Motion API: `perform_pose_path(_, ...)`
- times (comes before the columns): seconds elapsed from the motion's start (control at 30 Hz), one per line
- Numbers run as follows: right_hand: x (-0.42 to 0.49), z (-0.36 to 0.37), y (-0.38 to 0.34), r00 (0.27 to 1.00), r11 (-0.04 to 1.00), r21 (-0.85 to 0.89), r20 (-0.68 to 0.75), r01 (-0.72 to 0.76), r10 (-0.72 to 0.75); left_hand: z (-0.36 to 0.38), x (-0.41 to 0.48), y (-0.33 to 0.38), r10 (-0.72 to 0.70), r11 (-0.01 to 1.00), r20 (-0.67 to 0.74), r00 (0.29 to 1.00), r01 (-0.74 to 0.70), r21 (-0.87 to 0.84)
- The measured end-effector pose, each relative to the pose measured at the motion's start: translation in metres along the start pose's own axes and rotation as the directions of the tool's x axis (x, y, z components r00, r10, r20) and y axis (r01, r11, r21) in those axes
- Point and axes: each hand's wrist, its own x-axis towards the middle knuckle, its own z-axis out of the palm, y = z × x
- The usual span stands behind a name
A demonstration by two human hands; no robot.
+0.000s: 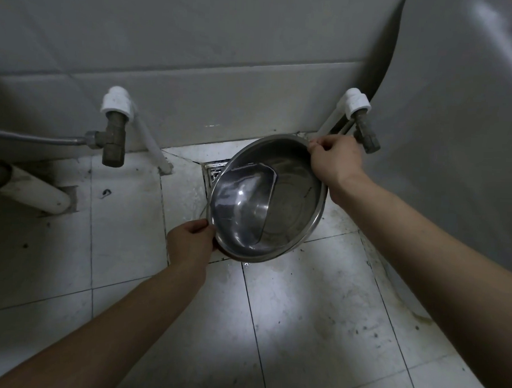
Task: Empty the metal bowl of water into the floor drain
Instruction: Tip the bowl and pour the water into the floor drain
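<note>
Both hands, left hand and right hand, pinch the tilted shiny metal bowl rim, water pooled leftward.

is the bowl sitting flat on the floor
No, both hands, left and right, hold the metal bowl tilted above the floor drain.

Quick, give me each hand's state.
Left hand: closed on the bowl rim, near side.
Right hand: closed on the bowl rim, far side.

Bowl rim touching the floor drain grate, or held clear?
Cannot tell. In the head view the metal bowl, tilted, covers most of the floor drain, hiding any gap or contact.
</note>
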Motion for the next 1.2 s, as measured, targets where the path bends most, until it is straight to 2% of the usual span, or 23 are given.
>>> perform_pose_path(0.4,-0.001,-0.002,-0.004,0.999,0.999,0.039,0.039,-0.026,0.024,0.002,-0.003,0.003,-0.008,1.000,0.001,1.000,0.008,-0.010)
perform_pose_path(1.2,-0.003,-0.005,-0.009,1.000,0.997,0.075,0.004,0.010,-0.010,0.003,-0.014,0.011,-0.003,1.000,0.033,0.999,0.003,-0.015)
